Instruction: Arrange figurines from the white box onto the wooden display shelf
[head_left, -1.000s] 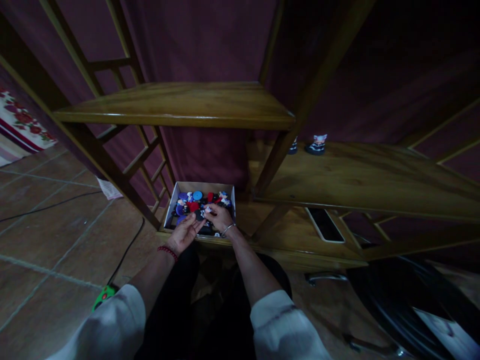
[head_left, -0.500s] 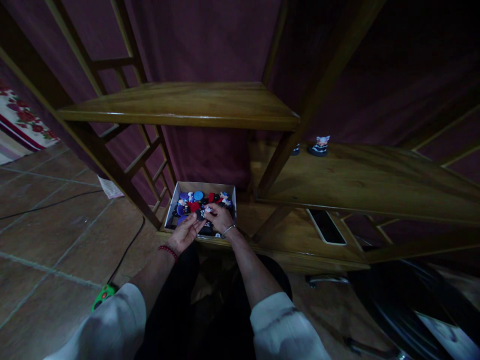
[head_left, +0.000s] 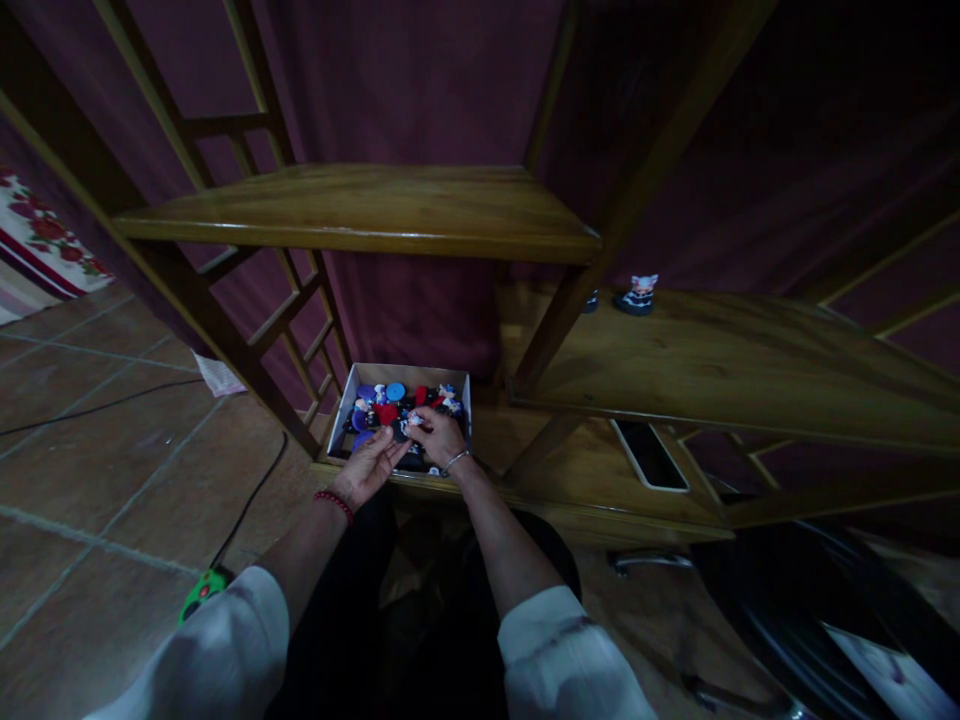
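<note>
Over the front of an open cardboard box, both hands meet around one small figurine with a dark round base. My left hand, with a red bead bracelet, grips it at the base from the left. From the other side my right hand, with a thin bracelet, pinches its pale upper part. Beneath and behind them the box holds several more figurines with blue, purple, red and black parts, among them a blue disc. My fingers cover some of the held figurine.
Wooden shelving surrounds the box, with an upper shelf board above it. On the right shelf stands a similar figurine, another partly hidden by a post. A phone lies lower down. A black chair and a green power strip flank me.
Both hands keep hold of the figurine in nearly the same spot over the box. The whole view has shifted very slightly.
</note>
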